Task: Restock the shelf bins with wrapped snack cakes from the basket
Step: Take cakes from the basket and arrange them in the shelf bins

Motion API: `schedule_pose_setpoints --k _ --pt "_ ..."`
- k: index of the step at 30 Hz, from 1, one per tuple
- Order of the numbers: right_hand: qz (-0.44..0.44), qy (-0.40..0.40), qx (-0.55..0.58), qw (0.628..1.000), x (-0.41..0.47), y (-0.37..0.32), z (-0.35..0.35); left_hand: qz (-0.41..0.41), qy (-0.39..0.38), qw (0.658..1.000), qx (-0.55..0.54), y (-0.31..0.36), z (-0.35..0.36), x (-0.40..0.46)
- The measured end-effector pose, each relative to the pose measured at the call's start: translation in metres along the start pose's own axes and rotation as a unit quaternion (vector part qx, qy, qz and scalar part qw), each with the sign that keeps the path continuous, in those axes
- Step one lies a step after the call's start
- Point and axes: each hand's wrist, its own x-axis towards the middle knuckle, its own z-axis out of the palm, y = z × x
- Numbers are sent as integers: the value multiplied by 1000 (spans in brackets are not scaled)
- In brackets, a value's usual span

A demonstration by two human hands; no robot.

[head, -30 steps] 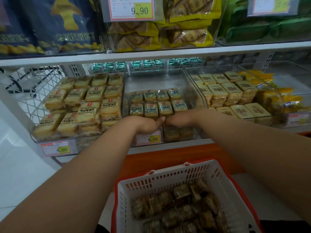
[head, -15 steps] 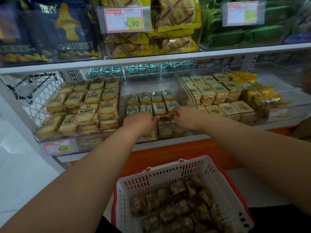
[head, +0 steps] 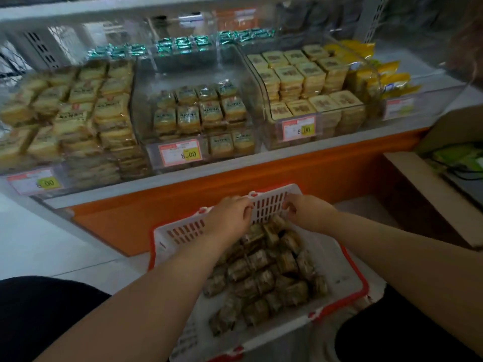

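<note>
Both hands are down in the white slotted plastic basket with the orange-red rim (head: 347,276). Left hand (head: 230,216) has its fingers curled, their tips at the basket's far wall; whether they pinch a cake or hold nothing cannot be told. Right hand (head: 305,209) likewise has curled fingers near the far wall, just above the load; its contents cannot be told.

Brownish clear-wrapped snack cakes (head: 264,280) lie heaped in the basket, filling most of its floor. The basket sits low, in front of the orange shelf base (head: 326,168).

On the shelf above stand three clear plastic bins side by side. Middle clear bin (head: 193,113) holds a partial load of pale square wrapped cakes with a price tag reading 8.00 (head: 180,153) on its front. Left clear bin (head: 68,118) is stacked high with yellow wrapped slices. Right clear bin (head: 308,92) holds neat stacks of cream square packs. Green foil-wrapped sweets (head: 183,44) sit behind the bins. An open brown cardboard box (head: 441,176) stands at the right.
</note>
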Motion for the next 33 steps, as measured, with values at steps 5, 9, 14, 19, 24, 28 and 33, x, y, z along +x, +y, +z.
schedule_pose_setpoints --k 5,9,14,19,24,28,33 --pt "37 -91 -42 994 34 28 54 -81 -117 990 -24 -3 42 -1" --pt "37 -180 12 983 52 31 87 -88 -130 986 -51 -2 47 7" --pt "77 -189 -34 978 53 37 116 -88 -142 983 -71 -3 50 6" --pt "127 -99 93 983 55 38 98 -108 -168 974 -103 -7 49 5" --pt "67 -137 258 954 36 17 25 -68 -193 973 -111 4 35 3" --pt "57 -200 412 887 13 -17 -27 -2 -181 969 -170 20 8 -10" --pt "29 -175 534 827 -31 -41 -79 -9 -87 991 -106 31 -67 -18"
